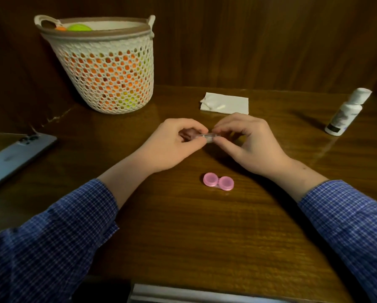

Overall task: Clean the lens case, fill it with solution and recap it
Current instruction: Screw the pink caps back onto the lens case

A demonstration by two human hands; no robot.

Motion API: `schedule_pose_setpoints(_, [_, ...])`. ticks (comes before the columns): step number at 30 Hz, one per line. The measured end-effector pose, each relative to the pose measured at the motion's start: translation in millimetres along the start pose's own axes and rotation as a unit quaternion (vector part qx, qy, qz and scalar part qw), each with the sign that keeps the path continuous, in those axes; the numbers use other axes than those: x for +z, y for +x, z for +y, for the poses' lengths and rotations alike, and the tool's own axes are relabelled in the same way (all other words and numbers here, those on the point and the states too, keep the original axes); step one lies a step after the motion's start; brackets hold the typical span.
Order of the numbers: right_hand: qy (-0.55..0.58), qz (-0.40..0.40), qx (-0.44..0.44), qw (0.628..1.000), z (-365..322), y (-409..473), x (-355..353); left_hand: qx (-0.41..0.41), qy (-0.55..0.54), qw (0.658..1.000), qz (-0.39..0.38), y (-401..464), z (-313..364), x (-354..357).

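Observation:
Both hands meet above the middle of the wooden table (183, 226). My left hand (172, 145) and my right hand (251, 141) pinch a small clear plastic piece (208, 136) between their fingertips; I cannot tell what the piece is. Nearer to me, two pink round caps (218, 182) lie side by side on the table, touching each other. A white solution bottle (345, 113) with a white cap stands at the far right. A folded white tissue (225, 103) lies just behind the hands.
A white mesh basket (108, 68) with orange and yellow-green things inside stands at the back left. A phone (14, 156) lies face down at the left edge. A dark wooden wall rises behind the table. A pale strip (183, 295) runs along the near edge.

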State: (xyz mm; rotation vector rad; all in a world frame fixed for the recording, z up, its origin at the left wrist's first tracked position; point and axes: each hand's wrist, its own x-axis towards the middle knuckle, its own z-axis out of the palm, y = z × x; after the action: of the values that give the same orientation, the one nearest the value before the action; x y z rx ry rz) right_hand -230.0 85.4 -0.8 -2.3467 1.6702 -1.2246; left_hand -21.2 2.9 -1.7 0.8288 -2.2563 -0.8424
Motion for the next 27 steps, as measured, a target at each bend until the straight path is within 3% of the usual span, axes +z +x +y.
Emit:
schedule_pose_setpoints(9, [-0.042, -0.031, -0.059, 0.997, -13.7, -2.5, -4.8, -0.02, -0.079, 0.997, -0.012, -4.8, 11.6, 0.6])
schedule_pose_setpoints(27, [-0.059, -0.011, -0.059, 0.996, -19.3, -1.3, -7.2, -0.068, -0.151, 0.983, -0.072, -6.3, 8.1, -4.0])
